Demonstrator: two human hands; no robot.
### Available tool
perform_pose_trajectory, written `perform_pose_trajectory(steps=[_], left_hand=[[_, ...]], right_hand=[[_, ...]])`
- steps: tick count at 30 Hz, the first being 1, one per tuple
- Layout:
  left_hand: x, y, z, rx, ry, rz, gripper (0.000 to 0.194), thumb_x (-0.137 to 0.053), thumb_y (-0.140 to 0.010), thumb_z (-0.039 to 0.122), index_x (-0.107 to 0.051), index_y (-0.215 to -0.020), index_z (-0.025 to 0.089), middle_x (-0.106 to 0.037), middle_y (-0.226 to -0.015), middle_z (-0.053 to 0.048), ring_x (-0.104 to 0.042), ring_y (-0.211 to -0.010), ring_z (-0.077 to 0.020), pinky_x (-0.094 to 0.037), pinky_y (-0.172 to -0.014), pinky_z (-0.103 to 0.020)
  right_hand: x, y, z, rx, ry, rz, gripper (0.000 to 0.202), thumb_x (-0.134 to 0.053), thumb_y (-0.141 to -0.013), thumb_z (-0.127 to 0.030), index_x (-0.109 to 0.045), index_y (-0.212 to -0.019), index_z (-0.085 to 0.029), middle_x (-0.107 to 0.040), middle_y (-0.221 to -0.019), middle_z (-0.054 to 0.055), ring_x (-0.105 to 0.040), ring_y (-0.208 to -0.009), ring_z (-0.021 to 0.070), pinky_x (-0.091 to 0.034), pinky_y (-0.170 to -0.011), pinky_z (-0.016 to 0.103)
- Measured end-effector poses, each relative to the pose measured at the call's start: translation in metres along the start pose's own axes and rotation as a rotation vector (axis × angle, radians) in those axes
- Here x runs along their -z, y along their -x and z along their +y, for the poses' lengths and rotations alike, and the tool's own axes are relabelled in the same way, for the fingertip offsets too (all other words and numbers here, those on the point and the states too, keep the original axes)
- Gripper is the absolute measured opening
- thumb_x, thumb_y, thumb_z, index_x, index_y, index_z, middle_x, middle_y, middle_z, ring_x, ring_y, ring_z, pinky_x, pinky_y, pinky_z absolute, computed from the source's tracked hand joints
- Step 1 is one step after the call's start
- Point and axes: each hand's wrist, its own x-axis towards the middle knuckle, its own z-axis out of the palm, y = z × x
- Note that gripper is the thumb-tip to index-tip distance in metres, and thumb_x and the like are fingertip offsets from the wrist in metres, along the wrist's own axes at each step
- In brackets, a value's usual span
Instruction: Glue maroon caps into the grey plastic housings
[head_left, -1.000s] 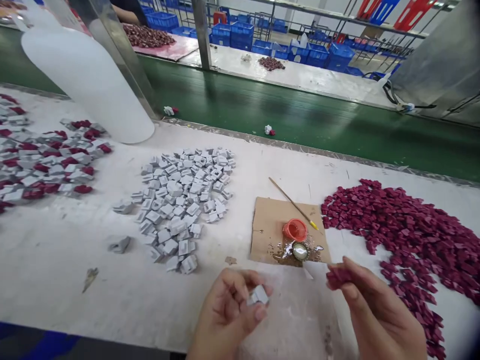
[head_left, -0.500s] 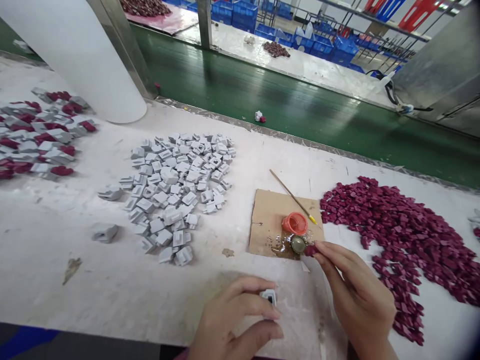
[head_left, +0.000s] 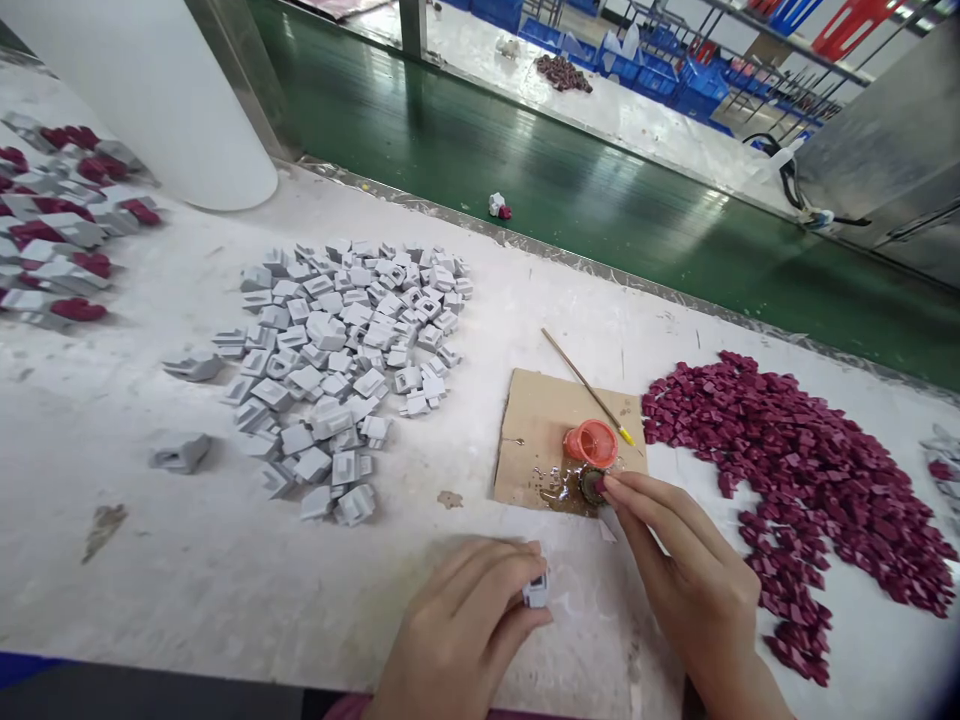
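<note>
My left hand (head_left: 469, 620) is closed around a small grey plastic part (head_left: 535, 590) with a dark opening, just above the table's front. In my right hand (head_left: 679, 560) a small maroon piece (head_left: 600, 484) is pinched between thumb and fingertips. That piece is over a small bottle cap (head_left: 590, 487), whose inside it partly hides. The cap sits on a cardboard square (head_left: 529, 420) wet with clear liquid. Beside it on the cardboard stands a red cup (head_left: 590, 442). A thin brush (head_left: 585, 383) with a yellow end lies across the cardboard's far edge.
Loose grey parts (head_left: 337, 350) form a pile left of the cardboard. A maroon pile (head_left: 802, 460) spreads to the right. Joined grey-and-maroon pieces (head_left: 67, 220) lie far left, near a white tube (head_left: 187, 110). Behind runs a green conveyor belt (head_left: 420, 150) carrying one joined piece (head_left: 499, 206).
My right hand has moved left, bringing the maroon piece over the bottle cap. The fingers of my left hand have closed more around the grey part. The view has shifted slightly.
</note>
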Motion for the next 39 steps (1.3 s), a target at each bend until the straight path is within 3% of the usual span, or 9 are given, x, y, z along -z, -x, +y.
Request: perform_pose_trajectory(steps=[3, 7, 12, 15, 18, 29, 32, 35, 39], left_hand=[[-0.001, 0.000, 0.002, -0.015, -0.032, 0.047, 0.011, -0.055, -0.096, 0.022, -0.062, -0.104, 0.022, -0.074, -0.095, -0.002, -0.070, -0.089, -0.0151, -0.057, -0.083, -0.022], [-0.004, 0.000, 0.003, 0.009, -0.047, 0.064, 0.010, -0.054, -0.096, 0.021, -0.062, -0.102, 0.021, -0.072, -0.090, -0.002, -0.069, -0.083, -0.0151, -0.056, -0.077, -0.022], [-0.006, -0.001, 0.004, 0.040, -0.069, 0.118, 0.004, -0.057, -0.094, 0.023, -0.059, -0.097, 0.020, -0.068, -0.078, -0.002, -0.064, -0.075, -0.0171, -0.054, -0.069, -0.026], [-0.006, -0.002, 0.005, 0.056, -0.058, 0.119, 0.003, -0.057, -0.094, 0.022, -0.059, -0.095, 0.020, -0.067, -0.077, -0.002, -0.064, -0.074, -0.0173, -0.053, -0.067, -0.026], [-0.006, 0.000, 0.005, 0.076, -0.049, 0.112, 0.002, -0.057, -0.094, 0.021, -0.059, -0.095, 0.020, -0.067, -0.078, -0.002, -0.063, -0.075, -0.0179, -0.053, -0.068, -0.028], [-0.009, 0.002, 0.004, 0.090, -0.007, 0.065, 0.014, -0.057, -0.090, 0.008, -0.059, -0.098, 0.019, -0.064, -0.083, -0.003, -0.060, -0.080, -0.0186, -0.052, -0.072, -0.028], [-0.009, 0.001, 0.004, 0.085, -0.015, 0.077, 0.016, -0.056, -0.089, 0.006, -0.059, -0.097, 0.019, -0.064, -0.083, -0.003, -0.059, -0.080, -0.0185, -0.051, -0.072, -0.028], [-0.009, 0.001, 0.004, 0.074, -0.051, 0.063, 0.018, -0.057, -0.088, 0.006, -0.058, -0.100, 0.019, -0.065, -0.085, -0.003, -0.060, -0.080, -0.0188, -0.052, -0.075, -0.029], [-0.004, 0.004, 0.002, 0.044, -0.125, -0.032, 0.019, -0.056, -0.091, 0.013, -0.056, -0.108, 0.023, -0.067, -0.090, -0.002, -0.064, -0.085, -0.0188, -0.053, -0.079, -0.028]], right_hand=[[0.004, 0.003, -0.004, -0.012, 0.029, 0.029, 0.029, -0.063, -0.083, -0.002, -0.067, -0.106, -0.020, -0.071, -0.097, 0.003, -0.069, -0.084, 0.0136, -0.057, -0.083, 0.025], [0.009, 0.016, -0.024, -0.155, -0.088, 0.095, 0.034, -0.064, -0.082, -0.001, -0.066, -0.108, -0.023, -0.069, -0.096, 0.003, -0.068, -0.082, 0.0142, -0.058, -0.074, 0.025], [0.005, 0.038, -0.051, -0.214, -0.331, 0.014, 0.031, -0.063, -0.080, 0.000, -0.066, -0.104, -0.018, -0.066, -0.094, 0.004, -0.067, -0.083, 0.0142, -0.058, -0.065, 0.022], [-0.003, 0.044, -0.059, -0.231, -0.350, 0.054, 0.030, -0.064, -0.079, 0.001, -0.066, -0.102, -0.019, -0.066, -0.093, 0.005, -0.068, -0.082, 0.0146, -0.059, -0.065, 0.023], [-0.009, 0.042, -0.062, -0.260, -0.360, 0.093, 0.027, -0.065, -0.079, 0.001, -0.067, -0.098, -0.018, -0.067, -0.090, 0.004, -0.068, -0.081, 0.0148, -0.060, -0.064, 0.024], [-0.006, 0.038, -0.059, -0.099, -0.153, -0.046, 0.019, -0.065, -0.079, -0.002, -0.070, -0.088, -0.018, -0.070, -0.079, 0.003, -0.069, -0.078, 0.0145, -0.060, -0.061, 0.019], [-0.007, 0.033, -0.061, -0.087, -0.168, -0.108, 0.017, -0.064, -0.081, -0.003, -0.068, -0.092, -0.016, -0.071, -0.081, 0.004, -0.069, -0.080, 0.0144, -0.061, -0.068, 0.019], [-0.009, 0.028, -0.063, -0.173, -0.256, -0.048, 0.016, -0.060, -0.086, -0.004, -0.066, -0.096, -0.015, -0.068, -0.087, 0.005, -0.068, -0.084, 0.0123, -0.059, -0.073, 0.018], [-0.002, 0.036, -0.061, -0.172, -0.375, -0.156, 0.021, -0.056, -0.091, -0.011, -0.061, -0.110, -0.015, -0.066, -0.101, 0.007, -0.068, -0.093, 0.0122, -0.058, -0.080, 0.017]])
